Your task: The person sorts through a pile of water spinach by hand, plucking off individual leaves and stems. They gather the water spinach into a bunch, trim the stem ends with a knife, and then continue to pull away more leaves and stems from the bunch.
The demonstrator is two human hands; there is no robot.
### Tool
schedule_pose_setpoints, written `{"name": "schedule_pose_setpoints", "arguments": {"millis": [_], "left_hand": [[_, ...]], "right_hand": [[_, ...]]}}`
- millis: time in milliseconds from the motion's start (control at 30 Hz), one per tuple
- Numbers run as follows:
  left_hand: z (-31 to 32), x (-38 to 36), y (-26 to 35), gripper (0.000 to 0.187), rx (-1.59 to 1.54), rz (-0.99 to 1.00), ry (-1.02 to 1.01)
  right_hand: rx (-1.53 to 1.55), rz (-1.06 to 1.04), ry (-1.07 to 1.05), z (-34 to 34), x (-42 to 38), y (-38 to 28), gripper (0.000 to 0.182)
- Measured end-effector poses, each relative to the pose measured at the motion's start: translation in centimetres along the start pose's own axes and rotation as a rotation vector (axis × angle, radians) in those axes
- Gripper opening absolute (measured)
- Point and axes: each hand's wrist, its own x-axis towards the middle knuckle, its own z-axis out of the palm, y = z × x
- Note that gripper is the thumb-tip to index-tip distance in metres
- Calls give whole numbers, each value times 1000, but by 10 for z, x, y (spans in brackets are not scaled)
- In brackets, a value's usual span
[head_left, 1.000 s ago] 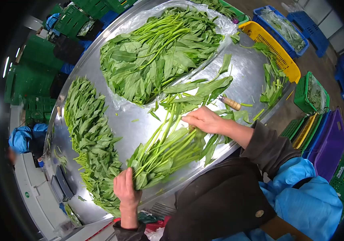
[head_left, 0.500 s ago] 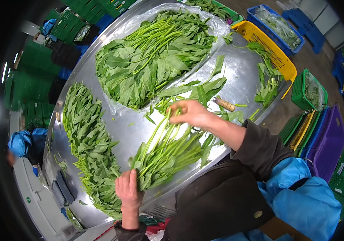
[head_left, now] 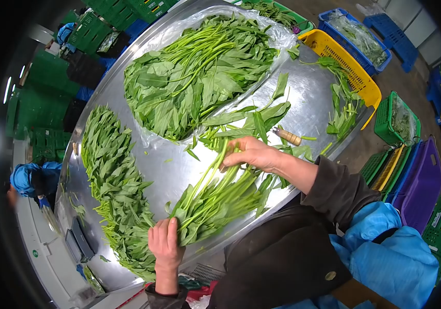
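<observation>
My left hand [head_left: 165,244] is closed round the leafy lower-left end of a loose bunch of water spinach [head_left: 220,203]. Fingers bent, my right hand [head_left: 252,154] pinches several stems near the bunch's upper end. A wooden-handled tool [head_left: 288,136] lies just beyond my right wrist, its working end hidden by leaves. To the left, a long row of water spinach [head_left: 114,177] runs down the metal table [head_left: 161,188]. Behind my hands sits a big heap of the same greens [head_left: 200,72] on clear plastic sheeting [head_left: 281,36].
Loose sprigs [head_left: 341,110] lie by the table's right edge, beside a yellow basket [head_left: 341,54]. Blue crates [head_left: 380,67] and a purple crate [head_left: 421,188] stand to the right. A dark folded object [head_left: 79,239] is at the lower left. Another person [head_left: 29,180] stands beyond the left edge.
My right hand has shifted slightly right and down, its fingers now curled more tightly over the stems. My left hand stays at the bunch's leafy end.
</observation>
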Motion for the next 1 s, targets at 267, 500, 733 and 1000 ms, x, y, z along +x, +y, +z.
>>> {"name": "schedule_pose_setpoints", "arguments": {"millis": [267, 500, 733, 1000], "left_hand": [[-5, -2, 7, 62, -58, -89, 94], [20, -21, 5, 78, -371, -435, 84], [19, -14, 11, 74, -290, -429, 129], [18, -13, 14, 71, -200, -308, 103]], "right_hand": [[-875, -326, 415, -63, 11, -12, 46], [-6, -125, -590, -13, 12, 24, 43], [-331, 216, -229, 9, -15, -14, 30], [-474, 277, -218, 8, -23, -20, 26]]}}
